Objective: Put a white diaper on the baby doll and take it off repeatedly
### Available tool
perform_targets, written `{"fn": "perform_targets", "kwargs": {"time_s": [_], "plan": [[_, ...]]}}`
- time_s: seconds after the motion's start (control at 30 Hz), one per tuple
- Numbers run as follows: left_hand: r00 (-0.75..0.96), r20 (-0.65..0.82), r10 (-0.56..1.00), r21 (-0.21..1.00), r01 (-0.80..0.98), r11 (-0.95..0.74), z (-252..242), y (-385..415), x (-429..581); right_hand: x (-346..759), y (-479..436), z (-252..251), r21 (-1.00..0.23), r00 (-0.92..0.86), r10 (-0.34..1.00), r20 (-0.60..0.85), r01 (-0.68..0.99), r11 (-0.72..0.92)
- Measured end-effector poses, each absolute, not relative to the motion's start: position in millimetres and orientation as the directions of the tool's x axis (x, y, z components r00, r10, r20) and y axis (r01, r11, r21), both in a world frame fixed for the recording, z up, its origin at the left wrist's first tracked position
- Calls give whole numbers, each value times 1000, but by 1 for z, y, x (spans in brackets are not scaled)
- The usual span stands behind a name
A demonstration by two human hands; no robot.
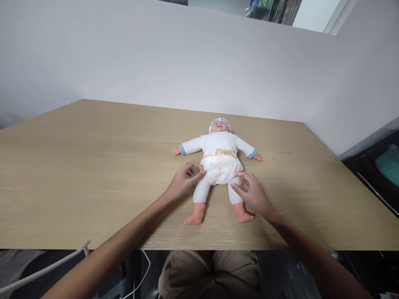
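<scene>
A baby doll in a white suit and a white cap lies on its back on the wooden table, arms spread, feet toward me. It wears a white diaper with a yellow patterned waistband. My left hand pinches the diaper's edge at the doll's hip on the left side, fingers pressed together. My right hand pinches the diaper's edge at the opposite hip, beside the doll's thigh.
A white wall rises behind the table and along its right side. White cables hang below the near edge at the left. A dark shelf with a teal item stands at the far right. My knees show under the table.
</scene>
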State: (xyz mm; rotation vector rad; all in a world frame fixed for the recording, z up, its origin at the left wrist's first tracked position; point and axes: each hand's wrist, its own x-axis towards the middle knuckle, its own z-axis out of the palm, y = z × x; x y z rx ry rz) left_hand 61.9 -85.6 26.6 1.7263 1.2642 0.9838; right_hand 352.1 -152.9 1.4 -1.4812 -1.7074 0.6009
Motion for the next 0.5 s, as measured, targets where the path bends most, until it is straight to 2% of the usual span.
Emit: {"fn": "perform_targets", "kwargs": {"time_s": [0.07, 0.13, 0.23, 0.3, 0.37, 0.5], "plan": [[180, 165, 970, 890, 396, -225, 27, -78, 54, 363, -151, 4, -808, -12, 981, 196, 565, 168], [131, 246, 960, 845, 457, -278, 24, -64, 46, 374, -139, 9, -800, 19, 979, 201, 580, 153], [94, 407, 909, 686, 625, -372, 16, -32, 40, 387, -104, 15, -692, 111, 920, 376, 694, 199], [103, 460, 882, 584, 713, -387, 12, -7, 40, 393, -73, 20, -588, 142, 859, 491, 782, 207], [119, 448, 886, 531, 762, -371, 11, 15, 43, 396, -42, 22, -501, 115, 852, 511, 845, 186], [158, 263, 952, 478, 836, -271, 15, 44, 49, 401, 0, 22, -409, 29, 938, 345, 904, 122]]}}
